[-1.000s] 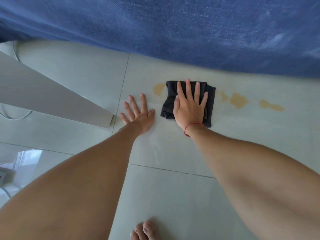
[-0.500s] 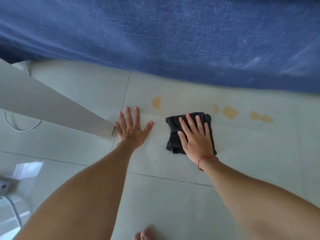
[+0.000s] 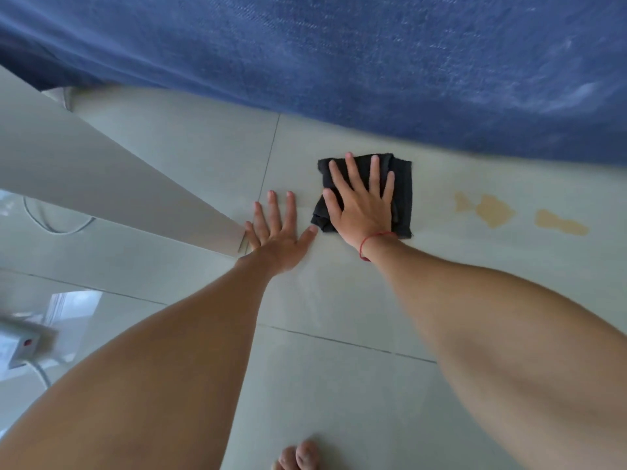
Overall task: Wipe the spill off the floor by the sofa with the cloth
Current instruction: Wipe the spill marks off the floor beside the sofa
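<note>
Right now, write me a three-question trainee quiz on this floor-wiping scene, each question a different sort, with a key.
1. True or false: the right hand lies flat on the black cloth.
2. Multiple choice: the yellowish spill patches still in sight lie where, as seen in the head view? A) left of the cloth, B) right of the cloth, C) under the left hand.
3. Fill in: the left hand rests spread on the bare ____, its thumb close to the cloth.

Key: 1 true; 2 B; 3 tiled floor.
</note>
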Tool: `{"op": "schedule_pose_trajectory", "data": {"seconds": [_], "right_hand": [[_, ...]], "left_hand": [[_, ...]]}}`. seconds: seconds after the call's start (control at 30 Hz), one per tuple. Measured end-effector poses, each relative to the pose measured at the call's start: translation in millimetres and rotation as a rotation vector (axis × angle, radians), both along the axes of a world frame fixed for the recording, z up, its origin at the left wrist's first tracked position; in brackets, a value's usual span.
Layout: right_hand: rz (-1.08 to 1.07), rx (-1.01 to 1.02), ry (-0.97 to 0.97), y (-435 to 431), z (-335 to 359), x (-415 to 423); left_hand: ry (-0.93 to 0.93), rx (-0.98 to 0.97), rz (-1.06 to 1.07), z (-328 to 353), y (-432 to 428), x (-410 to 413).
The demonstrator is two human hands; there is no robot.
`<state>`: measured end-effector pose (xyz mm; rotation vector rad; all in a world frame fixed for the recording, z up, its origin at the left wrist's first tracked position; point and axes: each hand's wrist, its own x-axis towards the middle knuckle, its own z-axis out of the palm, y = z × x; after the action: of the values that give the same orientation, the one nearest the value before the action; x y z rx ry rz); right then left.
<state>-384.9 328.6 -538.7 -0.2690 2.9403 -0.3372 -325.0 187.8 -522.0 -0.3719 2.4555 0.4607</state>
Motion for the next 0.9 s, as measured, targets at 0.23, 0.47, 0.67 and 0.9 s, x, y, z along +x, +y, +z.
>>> {"op": "schedule_pose_trajectory", "data": {"seconds": [0.23, 0.47, 0.67, 0.9], "right_hand": [[0.276, 0.014, 0.014, 71, 6, 29], [-0.142, -0.014, -0.018, 33, 0, -4], [-0.005, -0.017, -0.013, -11, 0, -8], [0.206, 0.015, -0.012, 57, 8, 49]], "left_hand": [[-0.051, 0.031, -0.012, 10, -3, 0], [-0.027, 0.027, -0.012, 10, -1, 1], [-0.059, 0.045, -0.004, 14, -2, -2], [-0.046, 0.033, 0.008, 14, 0, -1]]}}
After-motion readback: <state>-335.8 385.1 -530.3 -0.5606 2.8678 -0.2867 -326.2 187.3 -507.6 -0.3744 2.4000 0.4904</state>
